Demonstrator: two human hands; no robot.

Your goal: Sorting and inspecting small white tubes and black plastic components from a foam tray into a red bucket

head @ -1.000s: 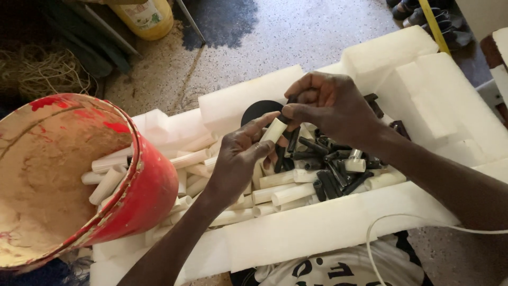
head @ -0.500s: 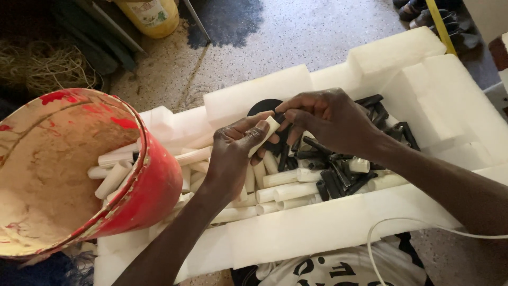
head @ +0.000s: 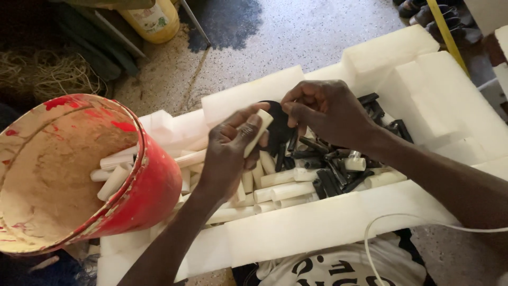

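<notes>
Lifted slightly since a moment ago, the left hand (head: 227, 153) pinches a cream tube (head: 258, 132) beside the curled right hand (head: 328, 111), apparently mid-sorting above the foam tray (head: 317, 222), red bucket (head: 153, 185) leftward.

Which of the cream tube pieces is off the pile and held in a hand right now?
The short cream plastic tube piece gripped in the left hand, raised above the white foam tray. The other cream pieces lie loose in the tray or the red bucket.

Matt cream plastic tube (head: 257, 133), rough white foam tray (head: 317, 228), paint-smeared red plastic bucket (head: 153, 185).
</notes>
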